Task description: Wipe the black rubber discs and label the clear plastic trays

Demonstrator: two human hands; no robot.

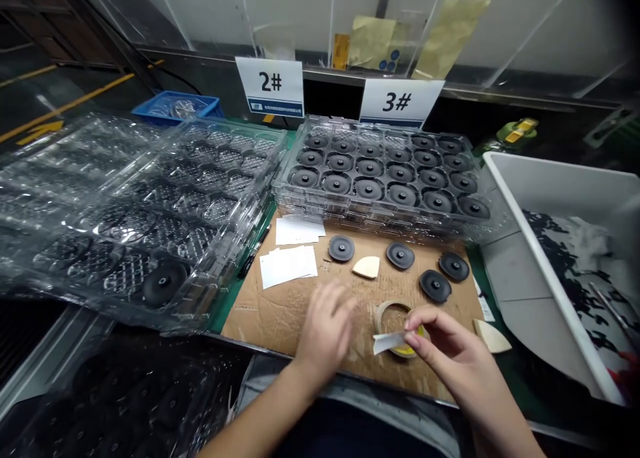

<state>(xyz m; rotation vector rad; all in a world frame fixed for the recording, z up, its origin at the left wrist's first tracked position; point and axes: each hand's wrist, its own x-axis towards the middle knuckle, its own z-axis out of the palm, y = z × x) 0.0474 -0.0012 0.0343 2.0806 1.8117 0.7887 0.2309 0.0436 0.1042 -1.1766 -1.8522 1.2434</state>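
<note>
Between the thumb and index finger of my right hand (440,345) is a small pale strip (388,342), held over a roll of tape (383,318) on the cardboard sheet (280,311). My left hand (325,325) is over the cardboard, left of the roll; motion blurs its fingers, and I cannot make out whether they hold anything. White paper slips (289,266) lie beyond it. Black round parts (341,248) and a cream wedge-shaped pad (367,267) rest farther back. A second cream pad (493,337) is right of my right hand.
Stacked clear trays with black parts (370,188) stand at the back, below signs 2# (270,82) and 3# (397,103). More clear trays (150,225) spread left. A white bin (545,311) borders the right; a blue basket (213,108) sits behind.
</note>
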